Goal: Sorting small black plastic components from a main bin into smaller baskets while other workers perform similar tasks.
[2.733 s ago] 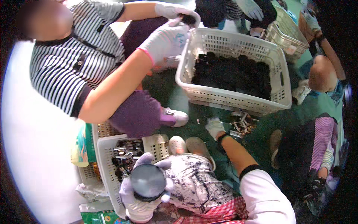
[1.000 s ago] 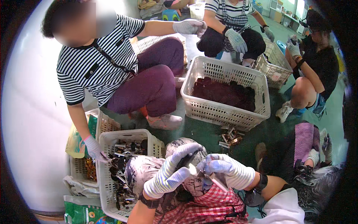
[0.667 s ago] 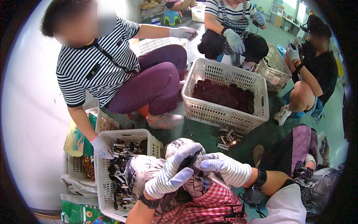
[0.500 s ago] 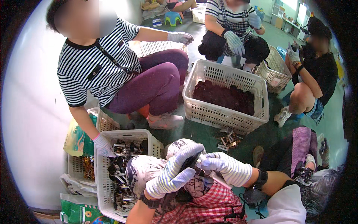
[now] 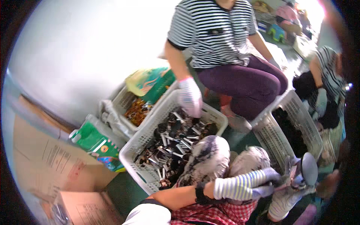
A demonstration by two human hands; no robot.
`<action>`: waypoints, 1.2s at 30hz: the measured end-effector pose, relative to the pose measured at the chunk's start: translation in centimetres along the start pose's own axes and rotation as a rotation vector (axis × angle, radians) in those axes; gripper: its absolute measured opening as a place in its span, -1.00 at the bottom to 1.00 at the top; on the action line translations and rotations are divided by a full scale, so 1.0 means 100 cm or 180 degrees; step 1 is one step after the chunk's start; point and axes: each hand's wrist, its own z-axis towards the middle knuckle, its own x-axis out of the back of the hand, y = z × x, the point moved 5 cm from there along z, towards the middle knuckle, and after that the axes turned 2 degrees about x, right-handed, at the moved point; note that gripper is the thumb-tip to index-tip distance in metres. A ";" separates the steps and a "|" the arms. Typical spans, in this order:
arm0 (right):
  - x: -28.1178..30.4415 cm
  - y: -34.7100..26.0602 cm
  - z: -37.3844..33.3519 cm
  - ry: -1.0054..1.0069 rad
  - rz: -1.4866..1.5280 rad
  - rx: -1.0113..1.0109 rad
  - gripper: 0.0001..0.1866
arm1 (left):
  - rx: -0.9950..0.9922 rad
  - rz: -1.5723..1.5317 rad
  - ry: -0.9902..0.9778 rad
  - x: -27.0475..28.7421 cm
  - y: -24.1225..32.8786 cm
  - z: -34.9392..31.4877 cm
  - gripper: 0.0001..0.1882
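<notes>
My left hand (image 5: 243,186), in a striped knit glove, reaches across my lap with fingers and thumb closing around something dark and blurred that I cannot make out. Just beyond its fingertips, my right hand (image 5: 284,204), gloved the same way, is closed on a silvery piece with a round grey disc (image 5: 309,168) at its end; motion smears the details. A white slatted basket (image 5: 139,179) by my knees is filled with dark parts with silvery and white stems (image 5: 170,144). Another person's gloved hand (image 5: 190,98) reaches over the basket's far edge.
A smaller basket of amber-coloured bits (image 5: 138,112) stands behind, beside a green package (image 5: 99,146). Cardboard boxes (image 5: 52,157) stand at left. At right is a white basket (image 5: 272,138) with a dark heap. A person in purple trousers (image 5: 243,82) sits opposite; others sit farther right.
My view has swung left, so the stem-filled basket is now central and my hands lie farther right. The round grey disc now shows at my right hand.
</notes>
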 end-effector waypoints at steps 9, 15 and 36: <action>-0.051 0.049 0.017 -0.0700 -0.1063 0.0012 -0.31 | 0.0879 -0.1531 0.1129 0.089 0.012 -0.079 -0.80; 0.009 0.046 0.038 -0.0461 -0.2076 0.0422 -0.52 | 0.1388 -0.1927 0.3813 0.208 -0.068 -0.215 -0.73; 0.080 0.053 0.001 0.0808 -0.2410 -0.0499 -0.62 | 0.1939 -0.3897 0.5505 0.261 -0.270 -0.326 -0.85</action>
